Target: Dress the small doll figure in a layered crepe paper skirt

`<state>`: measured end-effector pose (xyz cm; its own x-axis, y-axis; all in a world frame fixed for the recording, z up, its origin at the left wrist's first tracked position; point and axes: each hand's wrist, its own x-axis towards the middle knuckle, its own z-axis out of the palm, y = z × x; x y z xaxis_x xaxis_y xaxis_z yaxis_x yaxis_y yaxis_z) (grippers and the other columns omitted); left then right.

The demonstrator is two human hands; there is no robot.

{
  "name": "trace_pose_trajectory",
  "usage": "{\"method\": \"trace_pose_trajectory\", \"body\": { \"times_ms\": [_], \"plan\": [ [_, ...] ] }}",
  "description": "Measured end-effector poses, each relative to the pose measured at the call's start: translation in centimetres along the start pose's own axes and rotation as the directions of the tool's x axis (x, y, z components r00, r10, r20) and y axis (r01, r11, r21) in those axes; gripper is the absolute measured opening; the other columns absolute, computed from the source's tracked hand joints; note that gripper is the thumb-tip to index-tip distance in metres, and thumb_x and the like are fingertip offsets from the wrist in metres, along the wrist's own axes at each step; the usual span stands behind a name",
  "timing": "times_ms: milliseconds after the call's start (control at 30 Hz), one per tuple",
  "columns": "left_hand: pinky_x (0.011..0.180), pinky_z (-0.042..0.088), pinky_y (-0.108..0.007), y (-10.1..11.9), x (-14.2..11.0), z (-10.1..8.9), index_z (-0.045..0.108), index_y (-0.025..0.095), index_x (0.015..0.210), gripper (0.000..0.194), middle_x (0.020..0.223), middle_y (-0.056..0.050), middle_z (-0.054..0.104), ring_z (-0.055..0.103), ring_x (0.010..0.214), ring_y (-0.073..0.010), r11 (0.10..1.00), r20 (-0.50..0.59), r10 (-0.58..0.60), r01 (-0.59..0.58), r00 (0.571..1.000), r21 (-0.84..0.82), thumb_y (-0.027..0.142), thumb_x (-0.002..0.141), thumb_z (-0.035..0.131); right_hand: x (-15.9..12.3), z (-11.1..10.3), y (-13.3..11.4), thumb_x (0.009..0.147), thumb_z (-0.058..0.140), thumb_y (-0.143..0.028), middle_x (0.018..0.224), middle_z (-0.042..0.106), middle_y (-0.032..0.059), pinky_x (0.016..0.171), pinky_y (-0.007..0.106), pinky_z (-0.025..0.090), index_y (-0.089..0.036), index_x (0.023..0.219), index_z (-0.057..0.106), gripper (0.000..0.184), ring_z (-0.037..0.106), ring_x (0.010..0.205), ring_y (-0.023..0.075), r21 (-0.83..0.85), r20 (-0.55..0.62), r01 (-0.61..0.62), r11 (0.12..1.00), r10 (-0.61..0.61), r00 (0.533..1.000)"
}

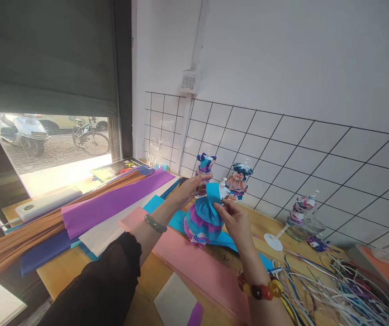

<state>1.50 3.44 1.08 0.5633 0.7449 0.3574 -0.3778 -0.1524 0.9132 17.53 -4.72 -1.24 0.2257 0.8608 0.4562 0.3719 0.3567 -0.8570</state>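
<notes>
A small dress form (224, 186) with a white bust stands on the table, wearing a tiered skirt (203, 222) of blue and purple ruffled paper. A bright blue paper strip (214, 194) lies up against its bodice. My right hand (234, 219) pinches the lower edge of this strip between thumb and fingers. On the other side, my left hand (188, 190) has its fingers stretched out beside the strip's upper end, slightly blurred; whether they touch it is unclear. Behind stand two more dressed forms, one blue and pink (205, 164), the other peach and navy (238, 179).
Pink paper (194, 260) lies under the work. Purple paper (116, 203) and brown pleated sheets (21, 240) are stacked left. To the right are a white stand (273, 242), a glass bowl (305, 230) and tangled cords (330, 285). A wire grid (282, 149) backs the table.
</notes>
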Motion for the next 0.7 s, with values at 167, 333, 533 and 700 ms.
{"method": "trace_pose_trajectory", "body": {
  "times_ms": [167, 333, 533, 700],
  "plan": [
    [0.087, 0.046, -0.03, -0.1, -1.5, 1.3, 0.055, 0.019, 0.123, 0.066, 0.114, -0.011, 0.063, 0.058, 0.106, -0.0222, 0.99, 0.074, 0.091, -0.099, 0.993, 0.1, 0.041, 0.064, 0.077, 0.0, 0.1, 0.2, 0.067, 0.068, -0.054, 0.053, 0.043, -0.0039, 0.045, 0.024, 0.031, -0.014, 0.079, 0.067, 0.042, 0.037, 0.051, 0.0106, 0.005, -0.014, 0.008, 1.0, -0.008, 1.0],
    [0.084, 0.048, -0.031, -1.1, -1.1, 1.8, 0.06, 0.015, 0.108, 0.051, 0.104, -0.01, 0.065, 0.061, 0.098, -0.0207, 0.971, 0.034, 0.133, -0.137, 0.991, 0.198, 0.035, 0.064, 0.078, 0.1, 0.0, 0.2, 0.066, 0.068, -0.055, 0.053, 0.042, -0.004, 0.045, 0.024, 0.03, -0.014, 0.075, 0.066, 0.042, 0.036, 0.052, 0.0108, 0.022, -0.004, 0.003, 1.0, -0.003, 1.0],
    [0.085, 0.048, -0.032, -1.5, -1.2, 1.4, 0.06, 0.014, 0.106, 0.047, 0.103, -0.01, 0.065, 0.061, 0.097, -0.0205, 0.963, 0.022, 0.135, -0.136, 0.991, 0.232, 0.035, 0.067, 0.076, 0.2, -0.6, 0.3, 0.066, 0.071, -0.052, 0.055, 0.047, -0.0037, 0.048, 0.025, 0.033, -0.014, 0.083, 0.068, 0.041, 0.04, 0.052, 0.0112, 0.049, 0.084, -0.033, 0.998, 0.028, 0.996],
    [0.084, 0.048, -0.03, -1.3, -1.3, 1.4, 0.061, 0.015, 0.109, 0.047, 0.106, -0.01, 0.065, 0.06, 0.1, -0.0209, 0.951, 0.045, 0.144, -0.15, 0.989, 0.269, 0.036, 0.069, 0.074, 0.5, -1.7, 0.2, 0.064, 0.075, -0.048, 0.062, 0.051, -0.0026, 0.054, 0.027, 0.039, -0.014, 0.097, 0.068, 0.048, 0.046, 0.059, 0.0126, 0.067, 0.094, -0.067, 0.996, 0.06, 0.994]
  ]
}}
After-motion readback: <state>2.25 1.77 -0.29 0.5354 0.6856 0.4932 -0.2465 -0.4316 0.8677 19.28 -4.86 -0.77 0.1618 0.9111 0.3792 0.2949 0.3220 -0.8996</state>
